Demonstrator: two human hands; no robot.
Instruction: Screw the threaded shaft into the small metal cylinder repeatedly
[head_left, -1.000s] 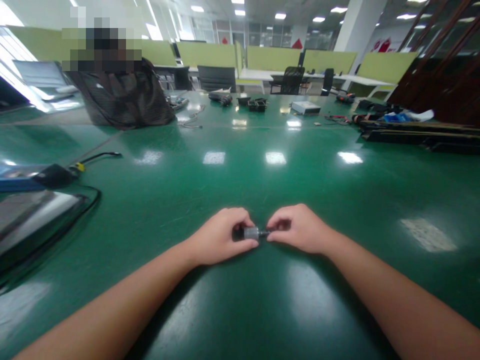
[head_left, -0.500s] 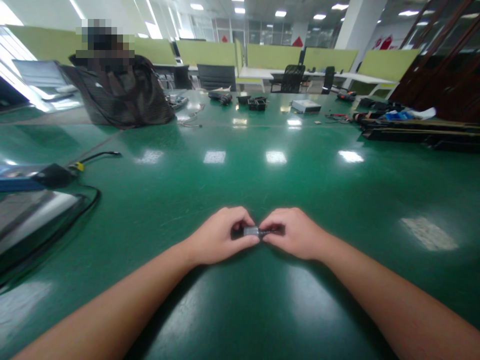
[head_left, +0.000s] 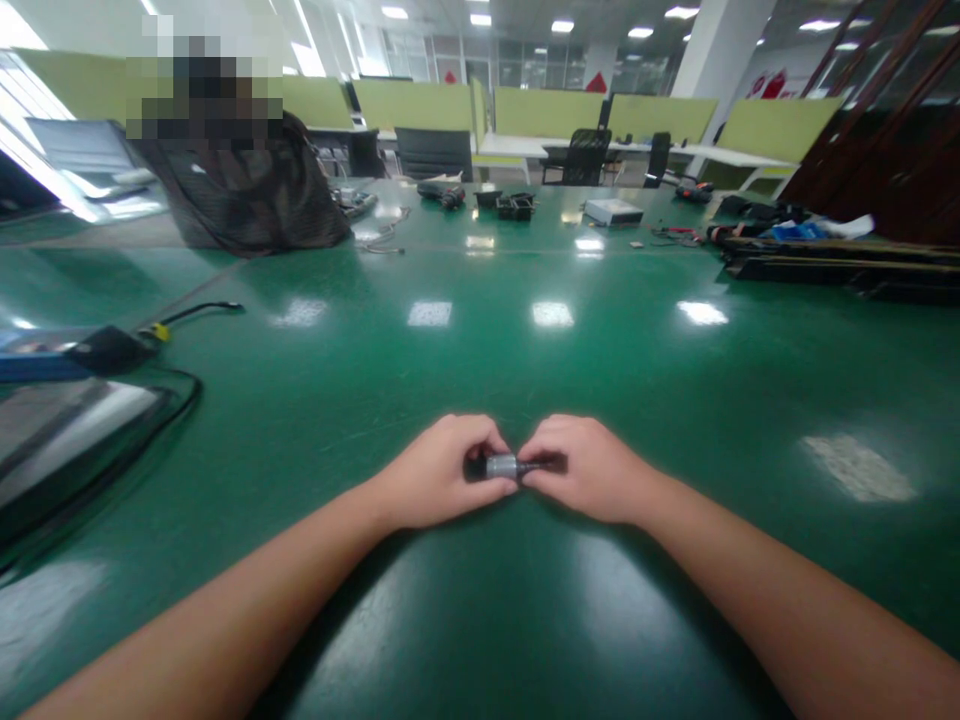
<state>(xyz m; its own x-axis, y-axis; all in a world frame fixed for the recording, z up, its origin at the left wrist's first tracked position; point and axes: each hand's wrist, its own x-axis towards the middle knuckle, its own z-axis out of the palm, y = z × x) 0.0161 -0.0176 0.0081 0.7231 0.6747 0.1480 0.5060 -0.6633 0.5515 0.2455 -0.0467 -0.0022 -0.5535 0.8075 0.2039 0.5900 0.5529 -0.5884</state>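
Note:
Between my two hands lies a small silver-grey cylinder (head_left: 502,467), low over the green table (head_left: 480,370); its exact kind is too small to make out. My left hand (head_left: 431,475) is closed on it, thumb in front and fingers behind, and a dark part shows inside that grip. From the cylinder's right end a thin dark piece (head_left: 534,465) runs into my right hand (head_left: 589,468), whose thumb and fingers pinch round it. The far end of this piece is hidden in shadow. The fingertips of both hands nearly meet.
To the left stand a blue device (head_left: 37,355) and a grey flat device (head_left: 71,430) with a black cable (head_left: 169,430). Farther back sit a dark bag (head_left: 247,190), black parts (head_left: 514,205), a white box (head_left: 613,212) and long dark bars (head_left: 840,265).
The cylinder looks slightly turned, with a brighter side and more of its dark left part visible. My right hand has shifted a tiny bit; my left hand stays nearly still.

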